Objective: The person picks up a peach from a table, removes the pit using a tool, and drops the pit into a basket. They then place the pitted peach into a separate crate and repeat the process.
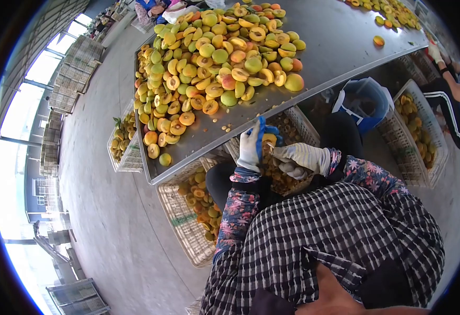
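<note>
My left hand point(250, 149), in a white glove with blue on the fingers, grips a yellow peach half point(269, 139) just off the table's front edge. My right hand point(304, 158), in a pale, dirty glove, is closed in a pinch right beside that fruit. Something thin and light shows at its fingertips, too small to name. Below both hands stands a crate point(309, 130) with cut fruit and small brown pieces in it. In front of me, a large heap of halved and whole peaches point(209, 68) covers the left part of the metal table point(335, 47).
Crates of fruit stand at my left knee point(182, 226), under the table's left end point(130, 163) and at the right point(435, 142). A blue bucket point(374, 105) is under the table's edge. Another person's gloved hand point(435, 52) shows at far right. Stacked crates point(75, 73) line the left wall.
</note>
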Demonstrator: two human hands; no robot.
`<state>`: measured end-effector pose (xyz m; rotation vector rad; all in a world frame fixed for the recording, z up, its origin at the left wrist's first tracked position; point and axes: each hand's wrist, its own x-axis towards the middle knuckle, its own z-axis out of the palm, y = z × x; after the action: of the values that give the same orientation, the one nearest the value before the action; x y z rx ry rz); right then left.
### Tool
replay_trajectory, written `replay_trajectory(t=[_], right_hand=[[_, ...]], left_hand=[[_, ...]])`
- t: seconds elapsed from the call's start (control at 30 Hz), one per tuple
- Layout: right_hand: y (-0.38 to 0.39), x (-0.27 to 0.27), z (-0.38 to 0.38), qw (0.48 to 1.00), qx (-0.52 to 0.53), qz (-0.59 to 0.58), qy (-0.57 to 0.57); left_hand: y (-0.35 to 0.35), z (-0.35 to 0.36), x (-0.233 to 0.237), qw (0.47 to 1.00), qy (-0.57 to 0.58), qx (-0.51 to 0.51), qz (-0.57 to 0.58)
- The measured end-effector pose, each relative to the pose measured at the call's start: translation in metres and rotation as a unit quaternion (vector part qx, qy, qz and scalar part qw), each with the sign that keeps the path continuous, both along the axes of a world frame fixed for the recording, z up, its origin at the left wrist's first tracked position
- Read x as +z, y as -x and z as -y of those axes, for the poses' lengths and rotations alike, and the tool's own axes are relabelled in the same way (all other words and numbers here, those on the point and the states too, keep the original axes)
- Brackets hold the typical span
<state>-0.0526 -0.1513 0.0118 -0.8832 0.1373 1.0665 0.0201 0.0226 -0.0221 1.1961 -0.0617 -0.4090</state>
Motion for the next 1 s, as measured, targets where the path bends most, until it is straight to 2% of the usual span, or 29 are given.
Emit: replay_trajectory(t=[0.1,0.2,0.3,0.33,0.37,0.4,0.43,0.47,0.5,0.53,0.57,0.6,0.63,0.73,0.83,0.87,0.9,0.93,0.97,1.0], right_hand=[[0.003,0.001,0.006,1.000,0.008,0.011,0.004],[0.008,0.004,0.013,0.997,0.022,0.056,0.049],[0.010,0.005,0.021,0.958,0.087,0.206,0.179],[0.011,-0.010,0.025,0.895,0.107,0.337,0.272],[0.014,-0.036,0.029,0.804,0.124,0.460,0.356],[0.012,-0.028,0.023,0.687,0.134,0.571,0.429],[0.013,-0.016,0.027,0.704,0.216,0.481,0.477],[0.015,-0.029,0.030,0.677,0.236,0.500,0.486],[0.017,-0.028,0.033,0.689,0.237,0.495,0.474],[0.019,-0.025,0.033,0.701,0.237,0.489,0.461],[0.021,-0.019,0.031,0.693,0.241,0.491,0.470],[0.020,-0.015,0.030,0.687,0.255,0.493,0.469],[0.020,-0.010,0.029,0.680,0.270,0.495,0.469],[0.018,-0.018,0.027,0.657,0.291,0.519,0.463],[0.013,-0.012,0.021,0.656,0.319,0.489,0.478],[0.013,-0.024,0.022,0.661,0.294,0.510,0.466],[0.014,-0.039,0.024,0.664,0.268,0.530,0.455],[0.015,-0.051,0.026,0.665,0.240,0.550,0.444],[0.016,-0.060,0.027,0.671,0.219,0.558,0.436],[0.017,-0.047,0.026,0.663,0.212,0.562,0.447]], left_hand=[[0.000,0.009,-0.004,0.990,-0.127,0.043,0.044],[0.000,0.004,0.000,0.982,-0.173,0.079,0.020],[-0.002,-0.018,-0.004,0.991,-0.036,0.125,0.024],[0.000,-0.029,-0.005,0.970,-0.135,0.146,0.140],[0.004,-0.040,-0.004,0.925,-0.233,0.163,0.252],[0.009,-0.052,0.003,0.857,-0.326,0.176,0.358],[0.014,-0.070,0.014,0.782,-0.421,0.192,0.418],[0.018,-0.089,0.031,0.693,-0.508,0.205,0.469],[0.020,-0.113,0.033,0.831,-0.426,0.253,0.253],[0.023,-0.137,0.034,0.908,-0.310,0.282,0.019],[0.028,-0.159,0.040,0.836,-0.477,0.267,0.050],[0.031,-0.176,0.046,0.735,-0.628,0.243,0.074],[0.031,-0.188,0.051,0.709,-0.663,0.228,0.073],[0.007,-0.199,0.046,0.659,-0.685,0.241,0.196],[-0.039,-0.166,0.060,0.717,-0.638,0.203,0.197],[-0.062,-0.163,0.049,0.711,-0.646,0.166,0.224],[-0.081,-0.150,0.049,0.715,-0.653,0.146,0.200],[-0.097,-0.136,0.058,0.719,-0.671,0.078,0.165],[-0.116,-0.129,0.049,0.711,-0.680,0.080,0.163],[-0.137,-0.124,0.031,0.703,-0.688,0.081,0.160]])
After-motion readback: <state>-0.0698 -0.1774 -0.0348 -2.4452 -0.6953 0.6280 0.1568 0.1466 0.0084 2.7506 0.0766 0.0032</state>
